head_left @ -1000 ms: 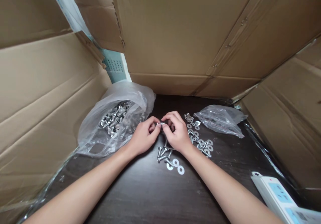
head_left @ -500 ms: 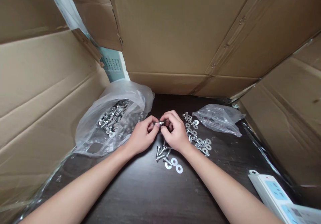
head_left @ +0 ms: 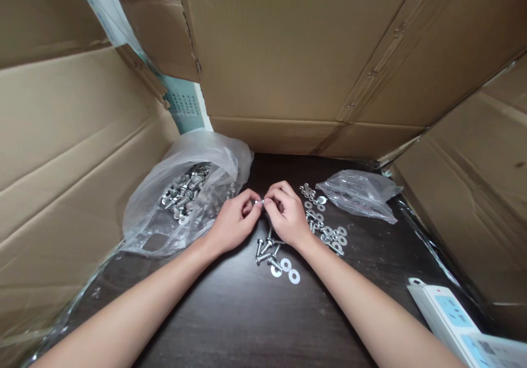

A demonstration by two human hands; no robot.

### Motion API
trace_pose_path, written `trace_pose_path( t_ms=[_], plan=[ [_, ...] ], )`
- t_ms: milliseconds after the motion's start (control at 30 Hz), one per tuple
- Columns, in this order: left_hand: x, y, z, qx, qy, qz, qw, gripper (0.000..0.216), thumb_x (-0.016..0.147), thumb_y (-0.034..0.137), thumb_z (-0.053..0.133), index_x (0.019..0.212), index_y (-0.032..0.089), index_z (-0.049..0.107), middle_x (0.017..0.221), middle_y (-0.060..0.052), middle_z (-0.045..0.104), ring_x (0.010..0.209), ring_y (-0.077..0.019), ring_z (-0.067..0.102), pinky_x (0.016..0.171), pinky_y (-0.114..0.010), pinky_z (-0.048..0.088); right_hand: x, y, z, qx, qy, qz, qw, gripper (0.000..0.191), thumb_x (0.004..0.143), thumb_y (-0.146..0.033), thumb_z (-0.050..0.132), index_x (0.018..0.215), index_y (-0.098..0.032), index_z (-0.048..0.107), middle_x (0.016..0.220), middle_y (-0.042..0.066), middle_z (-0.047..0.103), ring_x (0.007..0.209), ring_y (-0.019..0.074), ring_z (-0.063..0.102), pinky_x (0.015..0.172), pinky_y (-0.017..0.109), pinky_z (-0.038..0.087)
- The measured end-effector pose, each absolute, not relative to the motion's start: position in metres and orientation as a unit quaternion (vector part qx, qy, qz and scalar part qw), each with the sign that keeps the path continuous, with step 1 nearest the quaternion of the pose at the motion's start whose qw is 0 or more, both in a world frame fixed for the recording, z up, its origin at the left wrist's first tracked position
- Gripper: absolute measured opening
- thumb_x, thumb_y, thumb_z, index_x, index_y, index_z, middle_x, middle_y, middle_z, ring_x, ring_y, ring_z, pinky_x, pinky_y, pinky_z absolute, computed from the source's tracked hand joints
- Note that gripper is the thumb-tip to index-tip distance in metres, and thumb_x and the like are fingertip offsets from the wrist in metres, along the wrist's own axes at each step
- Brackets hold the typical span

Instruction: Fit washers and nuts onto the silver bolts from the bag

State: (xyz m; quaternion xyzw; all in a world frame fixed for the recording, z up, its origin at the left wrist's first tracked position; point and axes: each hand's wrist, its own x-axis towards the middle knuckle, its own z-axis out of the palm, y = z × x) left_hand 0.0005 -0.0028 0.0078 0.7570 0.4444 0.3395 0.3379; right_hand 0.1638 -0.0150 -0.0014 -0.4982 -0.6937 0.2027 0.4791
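Bolt [head_left: 262, 202]: one, metal, short stretch showing, remainder covered by fingers; located above mid-table between the person's two hands. Clock directions are read from it. Left hand [head_left: 234, 224], at 8 o'clock: narrow, thumb and forefinger pinched on the bolt, other fingers curled. Right hand [head_left: 289, 217], at 4 o'clock: narrow, thumb and fingertips drawn together on the bolt's other end; exact grip partly hidden. Loose bolts [head_left: 264, 257], at 6 o'clock: small cluster, lying crosswise near the right wrist. White washers [head_left: 290, 273], at 5 o'clock: three, flat, just beside the loose bolts. Nuts [head_left: 307, 192], at 3 o'clock: small group, just beyond the right hand. Mixed pile [head_left: 325, 238], between 3 and 4 o'clock: bolts and washers, some overlapping. Large bag [head_left: 150, 206], at 9 o'clock: clear plastic, mouth open, many bolts [head_left: 187, 192] inside. Small bag [head_left: 356, 192], at 3 o'clock: clear plastic, crumpled, near the nuts. Power strip [head_left: 461, 329], at 4 o'clock: white with blue socket faces, well apart from the hardware. Table [head_left: 230, 313]: dark. Cardboard [head_left: 313, 49]: brown, creased, upright at 12 o'clock.
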Motion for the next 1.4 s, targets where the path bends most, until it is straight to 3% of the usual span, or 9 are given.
trace_pose_path(
  t_ms=[1400],
  plan=[
    [0.0007,-0.0038,0.0108,0.753,0.446,0.341,0.343,0.018,0.094,0.033,0.049,0.089,0.019,0.060,0.059,0.007,0.037,0.057,-0.0131,0.039,0.059,-0.025,0.032,0.1634,-0.0164,0.0008,-0.489,-0.700,0.208,0.477,0.010,0.088,-0.019,0.055,0.080,-0.020,0.061,0.094,0.005,0.057,0.082,0.0180,0.058,0.068,0.031,0.049]
  ],
)
